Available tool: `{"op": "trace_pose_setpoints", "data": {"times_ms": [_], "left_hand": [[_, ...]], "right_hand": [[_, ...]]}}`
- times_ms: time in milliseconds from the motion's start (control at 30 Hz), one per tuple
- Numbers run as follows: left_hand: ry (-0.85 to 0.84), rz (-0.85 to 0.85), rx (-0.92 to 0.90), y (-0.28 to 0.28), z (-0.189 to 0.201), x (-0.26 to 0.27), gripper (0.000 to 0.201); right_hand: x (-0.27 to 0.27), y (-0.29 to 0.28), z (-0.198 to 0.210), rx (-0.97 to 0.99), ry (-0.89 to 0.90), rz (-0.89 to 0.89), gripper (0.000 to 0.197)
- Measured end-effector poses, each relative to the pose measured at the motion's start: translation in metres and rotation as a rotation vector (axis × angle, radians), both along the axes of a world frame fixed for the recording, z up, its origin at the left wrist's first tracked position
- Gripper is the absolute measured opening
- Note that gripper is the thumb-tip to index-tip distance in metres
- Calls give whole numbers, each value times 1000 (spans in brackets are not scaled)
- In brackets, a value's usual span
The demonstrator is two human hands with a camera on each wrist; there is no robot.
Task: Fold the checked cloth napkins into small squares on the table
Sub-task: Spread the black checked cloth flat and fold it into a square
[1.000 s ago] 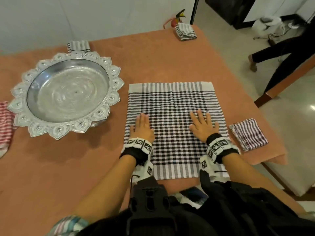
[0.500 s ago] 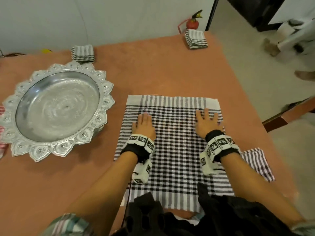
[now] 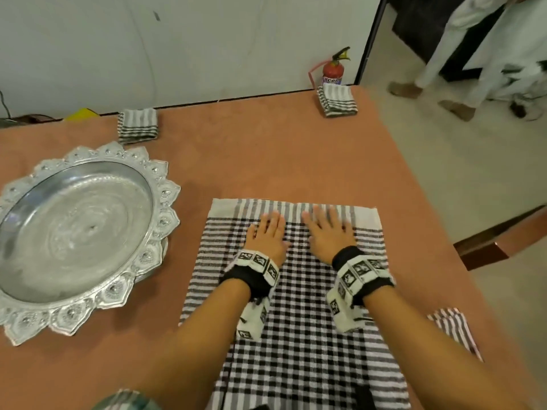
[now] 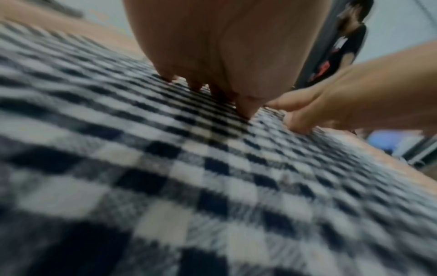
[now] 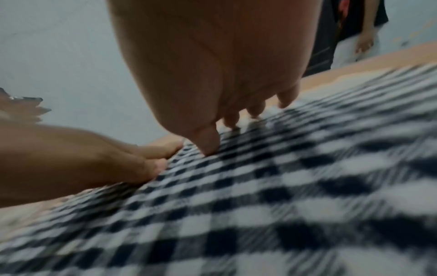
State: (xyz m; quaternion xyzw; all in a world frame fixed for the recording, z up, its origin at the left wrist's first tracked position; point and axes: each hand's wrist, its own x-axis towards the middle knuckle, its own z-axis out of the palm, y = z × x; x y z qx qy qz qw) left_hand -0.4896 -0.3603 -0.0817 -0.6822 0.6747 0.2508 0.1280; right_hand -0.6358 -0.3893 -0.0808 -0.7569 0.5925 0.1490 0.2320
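Note:
A black-and-white checked napkin (image 3: 299, 321) lies spread flat on the orange table (image 3: 266, 161), its near edge running out of the head view. My left hand (image 3: 268, 232) and right hand (image 3: 328, 229) lie palm down on it, side by side near the far striped border, fingers straight. In the left wrist view the fingertips (image 4: 246, 112) press the checked napkin (image 4: 165, 177), with the right hand (image 4: 331, 108) beside them. The right wrist view shows the right fingertips (image 5: 208, 147) on the cloth (image 5: 283, 205) and the left hand (image 5: 94, 162) close by.
A large ornate silver tray (image 3: 17, 315) stands to the left. Folded napkins sit at the far edge (image 3: 137, 125), at the far right corner (image 3: 337, 100) and by my right forearm (image 3: 455, 329). A fire extinguisher (image 3: 333, 69) and a person's legs (image 3: 461, 54) are beyond the table.
Both hands have slid away from me along the napkin, from its middle to its far striped border, and have come closer together.

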Motion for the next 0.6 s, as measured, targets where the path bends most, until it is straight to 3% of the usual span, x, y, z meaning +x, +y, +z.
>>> {"op": "trace_pose_setpoints", "data": {"times_ms": [100, 233, 267, 333, 400, 433, 500, 600], "left_hand": [[-13, 70, 30, -15, -4, 22, 58], [-97, 349, 44, -30, 4, 72, 61], [-115, 305, 4, -30, 5, 66, 61], [-63, 64, -65, -28, 5, 33, 62], [34, -112, -29, -20, 2, 1, 62], [45, -123, -17, -18, -2, -3, 62], [8, -15, 0, -18, -7, 18, 60], [-42, 277, -14, -9, -8, 69, 57]], "right_hand": [[-4, -7, -3, 78, -9, 8, 57], [-50, -21, 6, 71, 78, -270, 60], [-48, -20, 8, 17, 107, -301, 62], [-23, -18, 10, -101, 82, -185, 67], [6, -11, 5, -35, -14, -19, 67], [11, -7, -1, 21, -32, 22, 64], [-4, -5, -9, 64, -20, -2, 57], [-48, -8, -7, 58, 39, -205, 57]]}}
